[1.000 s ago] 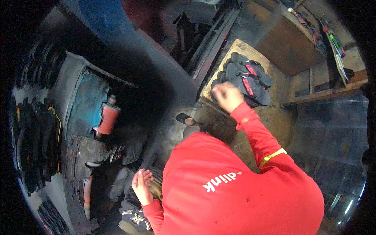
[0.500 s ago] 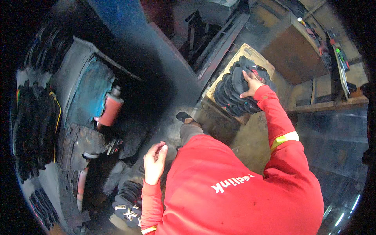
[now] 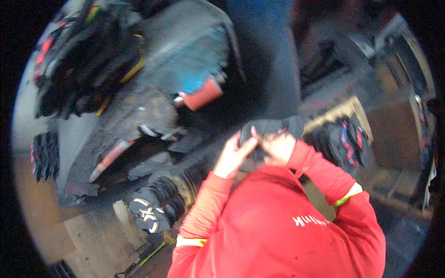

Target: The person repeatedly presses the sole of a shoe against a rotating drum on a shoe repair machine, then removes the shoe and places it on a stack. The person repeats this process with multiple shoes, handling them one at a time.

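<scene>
In front of my chest, both hands are closed on a dark, flat piece that looks like a black shoe sole (image 3: pixel 271 126). My left hand (image 3: pixel 233 156) pinches its near left end between thumb and fingers. Across its nearer right part lies my right hand (image 3: pixel 279 147), with its fingers curled and smeared by motion. To the right, a pile of similar black soles (image 3: pixel 328 139), some with pink or red edges, rests on a pale wooden board (image 3: pixel 360 110).
A machine with a red cylinder (image 3: pixel 204 95) and a blue-stained housing (image 3: pixel 192 69) stands ahead to the left. Many black soles (image 3: pixel 88 69) are stacked at far left. Another stack with white markings (image 3: pixel 150 211) sits low, left of my left arm.
My right hand has left the pile on the board and come in to my left hand, with a black sole now between them. The view has swung left.
</scene>
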The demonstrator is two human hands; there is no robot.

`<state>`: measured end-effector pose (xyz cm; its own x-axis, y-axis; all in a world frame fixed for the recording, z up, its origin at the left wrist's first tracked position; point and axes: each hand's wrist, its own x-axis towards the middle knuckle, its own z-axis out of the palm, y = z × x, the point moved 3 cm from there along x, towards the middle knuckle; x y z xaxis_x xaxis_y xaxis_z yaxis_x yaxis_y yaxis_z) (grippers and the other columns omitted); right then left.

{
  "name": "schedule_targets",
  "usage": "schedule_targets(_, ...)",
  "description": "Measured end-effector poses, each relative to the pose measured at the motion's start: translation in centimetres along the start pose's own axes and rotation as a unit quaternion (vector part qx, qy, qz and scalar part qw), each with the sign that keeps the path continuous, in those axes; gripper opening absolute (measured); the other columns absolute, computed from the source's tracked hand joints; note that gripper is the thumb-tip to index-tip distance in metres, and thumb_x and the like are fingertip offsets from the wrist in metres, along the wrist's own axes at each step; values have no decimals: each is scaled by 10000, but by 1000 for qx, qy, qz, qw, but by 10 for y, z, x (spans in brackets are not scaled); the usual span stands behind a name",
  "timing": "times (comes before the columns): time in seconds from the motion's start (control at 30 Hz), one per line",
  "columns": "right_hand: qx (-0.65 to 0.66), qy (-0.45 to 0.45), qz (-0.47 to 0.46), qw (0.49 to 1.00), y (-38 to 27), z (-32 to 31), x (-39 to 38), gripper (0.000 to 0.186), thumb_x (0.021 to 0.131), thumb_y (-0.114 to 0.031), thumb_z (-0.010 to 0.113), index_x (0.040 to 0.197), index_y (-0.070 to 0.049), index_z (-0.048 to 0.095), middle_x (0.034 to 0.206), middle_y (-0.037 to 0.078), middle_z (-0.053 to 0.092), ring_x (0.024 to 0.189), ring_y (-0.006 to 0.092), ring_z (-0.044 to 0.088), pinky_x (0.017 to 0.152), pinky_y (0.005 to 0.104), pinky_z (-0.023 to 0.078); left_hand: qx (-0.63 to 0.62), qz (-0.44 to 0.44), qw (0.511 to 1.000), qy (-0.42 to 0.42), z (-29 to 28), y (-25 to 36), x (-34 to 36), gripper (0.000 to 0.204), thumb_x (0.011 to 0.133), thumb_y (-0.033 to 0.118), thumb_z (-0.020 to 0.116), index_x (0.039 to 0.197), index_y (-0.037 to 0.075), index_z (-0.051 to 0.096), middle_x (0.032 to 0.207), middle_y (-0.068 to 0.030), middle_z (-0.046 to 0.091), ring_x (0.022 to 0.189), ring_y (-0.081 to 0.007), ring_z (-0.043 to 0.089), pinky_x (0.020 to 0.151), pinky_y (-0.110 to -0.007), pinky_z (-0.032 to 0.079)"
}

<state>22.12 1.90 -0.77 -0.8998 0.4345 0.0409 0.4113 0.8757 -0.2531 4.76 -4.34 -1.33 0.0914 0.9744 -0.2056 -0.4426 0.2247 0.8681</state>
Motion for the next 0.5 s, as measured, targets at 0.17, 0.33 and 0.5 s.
schedule_targets(0.17, 7, 61, 4, 998, -20, 54, 86, 514, 673, -291, 791, 1132, -109, 646, 1178, 141, 561, 1133, 363, 533, 939, 548, 446, 173, 68, 930, 316, -43, 12, 3, 329, 944, 239, 694, 1131, -30, 669, 1089, -87, 695, 994, -139, 616, 897, -316, 503)
schedule_targets(0.33, 68, 113, -2, 991, -22, 80, 117, 667, 728, -322, 743, 1324, -75, 574, 1605, 212, 231, 1453, 456, 258, 1069, 612, 332, 222, 8, 862, 455, -69, 8, 11, 631, 832, 422, 798, 1178, -81, 636, 1079, -171, 698, 983, -198, 652, 899, -336, 513)
schedule_targets(0.5, 40, 123, -22, 991, -10, 96, 124, 712, 845, -293, 617, 1459, 0, 408, 1602, 229, 248, 1462, 494, 222, 1125, 622, 266, 138, 98, 895, 413, -59, 7, 24, 607, 854, 322, 798, 1253, -84, 590, 1123, -140, 692, 1015, -154, 628, 899, -304, 508)
